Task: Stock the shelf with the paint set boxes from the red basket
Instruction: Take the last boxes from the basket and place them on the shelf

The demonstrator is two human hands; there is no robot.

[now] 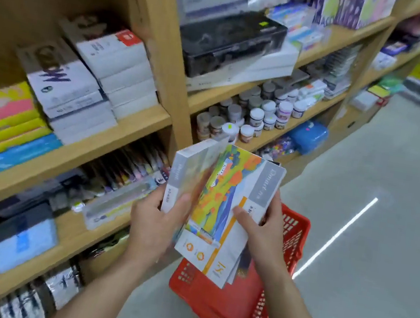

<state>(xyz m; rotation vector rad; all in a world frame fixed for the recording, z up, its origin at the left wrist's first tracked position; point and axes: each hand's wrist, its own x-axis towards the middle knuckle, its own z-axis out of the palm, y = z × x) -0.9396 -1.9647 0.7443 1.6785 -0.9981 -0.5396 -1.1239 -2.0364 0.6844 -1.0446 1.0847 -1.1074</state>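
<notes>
Two paint set boxes are up in the hands, side by side and touching along their long edges. The left hand (155,221) grips the white box (187,174) by its lower end, fingers curled behind it and thumb pressed on the near face. The box stands nearly upright, its narrow side toward the camera, rising above the grip. The right hand (270,231) holds the colourful box (226,202), thumb laid across its printed face and fingers wrapped round the right edge. This box tilts, its top end reaching up and away from the grip and its bottom end dropping below it. More box edges show behind its lower corner; how many I cannot tell.

Directly beneath both grips the red basket (293,235) stands on the grey floor (358,306), its mesh wall showing past the right hand. To the left of the left hand runs the wooden shelf (132,121), with stacks of white packs (113,69) above and left of the grip and flat packets on the board level with it. Beyond the box tops, small jars (251,116) crowd the next bay, and a black case (230,41) lies one board higher. A white line (337,234) crosses the floor to the right of the right hand.
</notes>
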